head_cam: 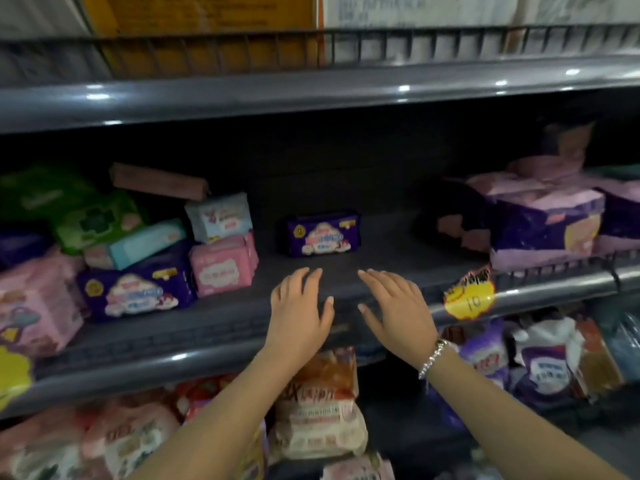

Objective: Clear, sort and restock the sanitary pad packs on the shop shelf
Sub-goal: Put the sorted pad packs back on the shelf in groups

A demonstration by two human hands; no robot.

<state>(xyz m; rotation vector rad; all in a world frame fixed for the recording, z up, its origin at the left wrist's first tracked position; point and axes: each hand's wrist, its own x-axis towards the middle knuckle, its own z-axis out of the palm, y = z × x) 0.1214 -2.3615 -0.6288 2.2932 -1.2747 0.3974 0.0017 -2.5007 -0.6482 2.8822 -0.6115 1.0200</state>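
At nine o'clock on the dark grey metal shop shelf (214,327) a jumble of soft plastic pad packs is leaning together: a green pack (98,220), a pale blue one (147,242), a pink one (223,265) and a purple pack with a white label (138,292) lying flat at the front. Moving toward the centre, a lone purple rectangular pad pack (323,233) is standing by itself at twelve o'clock, well back on the bare stretch of shelf. Just in front of it the left hand (299,306) is hovering with fingers straight and spread, gripping nothing, and the right hand (398,306), wearing a beaded silver bracelet (433,358), is likewise open and empty, palm down over the shelf's front edge. At three o'clock lilac-and-purple wrapped bundles (547,220) are stacking up behind a yellow price tag (469,294).

The step in hand seems to be taking up that lone pack (the hands are framing it). Doing it well probably means reaching in with both palms on its short ends, lifting it level, and joining it to its purple twin at nine o'clock, not dragging it across the neighbouring packs.
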